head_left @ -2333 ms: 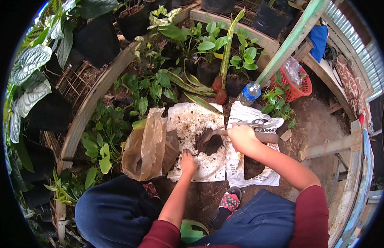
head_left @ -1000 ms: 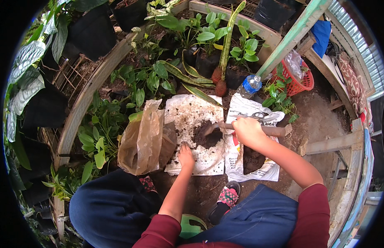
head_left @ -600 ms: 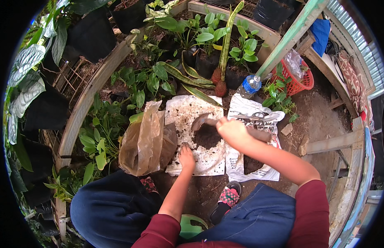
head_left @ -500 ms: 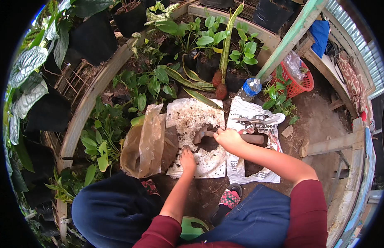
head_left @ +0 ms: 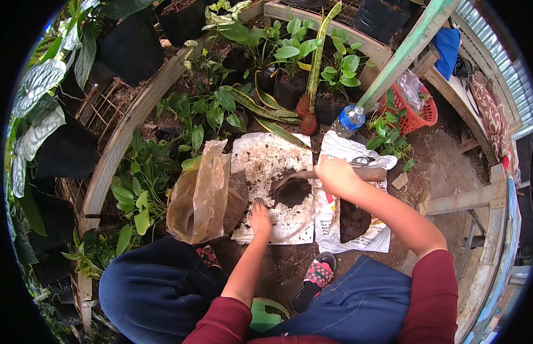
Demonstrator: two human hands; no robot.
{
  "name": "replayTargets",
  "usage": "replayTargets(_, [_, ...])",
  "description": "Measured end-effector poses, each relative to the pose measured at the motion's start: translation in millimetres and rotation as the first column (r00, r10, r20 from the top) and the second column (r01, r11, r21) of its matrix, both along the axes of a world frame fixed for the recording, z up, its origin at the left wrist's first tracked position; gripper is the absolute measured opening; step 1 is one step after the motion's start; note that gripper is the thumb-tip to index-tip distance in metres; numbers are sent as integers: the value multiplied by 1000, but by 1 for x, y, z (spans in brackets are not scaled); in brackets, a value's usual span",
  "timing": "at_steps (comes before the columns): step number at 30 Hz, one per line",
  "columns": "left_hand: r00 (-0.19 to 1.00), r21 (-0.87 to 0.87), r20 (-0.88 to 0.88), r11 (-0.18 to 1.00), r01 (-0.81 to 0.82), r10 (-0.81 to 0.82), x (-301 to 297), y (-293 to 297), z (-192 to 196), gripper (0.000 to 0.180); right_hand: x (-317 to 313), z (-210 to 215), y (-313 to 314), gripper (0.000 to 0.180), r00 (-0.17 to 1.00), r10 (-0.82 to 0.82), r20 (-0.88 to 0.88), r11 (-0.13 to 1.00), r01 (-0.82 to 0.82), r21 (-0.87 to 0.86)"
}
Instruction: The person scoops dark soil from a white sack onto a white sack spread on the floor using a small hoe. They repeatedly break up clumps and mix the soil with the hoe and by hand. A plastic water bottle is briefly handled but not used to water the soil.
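Observation:
My right hand (head_left: 338, 176) is closed around a garden trowel (head_left: 371, 174). The wooden handle sticks out to the right of my fist, and the blade points left over a heap of dark soil (head_left: 294, 194). That heap lies on a white sack (head_left: 252, 150) dotted with crumbs of soil. My left hand (head_left: 259, 218) rests flat on the sack's left side, fingers stretched out, holding nothing. Right of it lies a second white printed sack (head_left: 329, 229), with dark soil (head_left: 355, 221) showing through its opening. A cloudy brown plastic bag (head_left: 200, 200) stands left of my left hand.
Scissors (head_left: 361, 161) lie on the second sack, below a blue-capped plastic bottle (head_left: 348, 120). Snake plants (head_left: 315, 74) and leafy potted plants (head_left: 292, 49) stand behind. A red basket (head_left: 415, 112) sits by a green post (head_left: 407, 54). Wooden planks (head_left: 120, 149) border the left.
My right hand has moved slightly up and to the right with the trowel. The blade has drawn back, so more of the soil heap shows. My left hand stays put.

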State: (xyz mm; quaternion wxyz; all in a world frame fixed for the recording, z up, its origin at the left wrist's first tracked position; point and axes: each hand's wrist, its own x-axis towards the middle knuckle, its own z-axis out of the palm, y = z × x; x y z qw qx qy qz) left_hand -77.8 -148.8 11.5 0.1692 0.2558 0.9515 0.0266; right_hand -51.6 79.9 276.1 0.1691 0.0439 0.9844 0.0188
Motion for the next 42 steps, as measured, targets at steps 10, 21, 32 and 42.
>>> replayTargets(10, [995,-4,-101,1000,16,-16,8,10,6,83,60,0,33,17,996,83,-19,989,-80,128])
replayTargets(21, [810,288,-34,770,569,-585,82,60,3,50,148,-67,95,34,975,55,-217,998,-57,-4])
replayTargets(32, [753,191,35,744,640,-657,83,58,-15,59,168,-113,110,27,944,-53,-327,986,-2,-166])
replayTargets(42, [724,168,122,733,659,-679,79,62,-10,67,172,-123,94,27,922,-141,-359,971,58,-233])
